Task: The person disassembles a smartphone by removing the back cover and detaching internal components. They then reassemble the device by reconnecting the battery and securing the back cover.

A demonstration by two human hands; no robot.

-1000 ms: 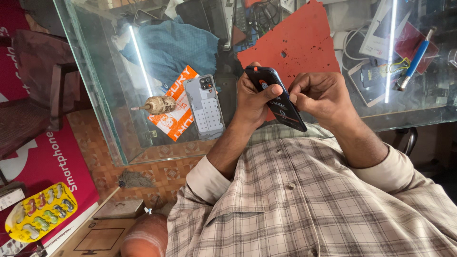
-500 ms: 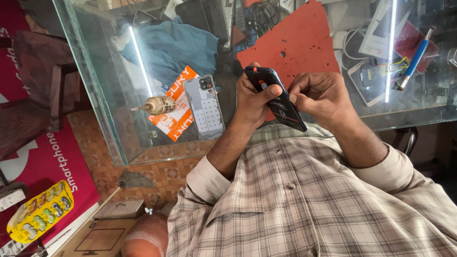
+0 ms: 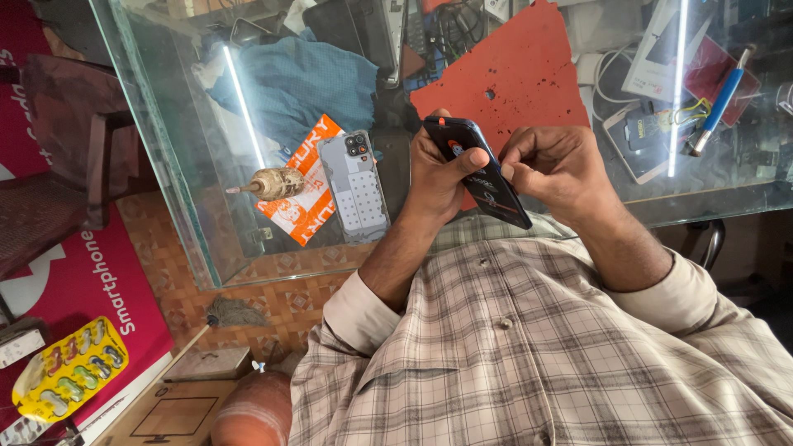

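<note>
My left hand [image 3: 438,177] grips the dark smartphone [image 3: 479,172] above the glass desk [image 3: 198,206] near edge, right hand [image 3: 553,169] fingertips pinching at its side; back cover still on.

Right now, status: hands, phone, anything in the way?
Left hand gripping dark phone. Right hand pinched at the phone's edge, over red mat on glass counter. Nothing blocking; grey phone shell lies apart.

Left hand [image 3: 438,177] curled in a grip with thumb across, right hand [image 3: 557,169] loosely fisted beside it, forearms converging.
</note>
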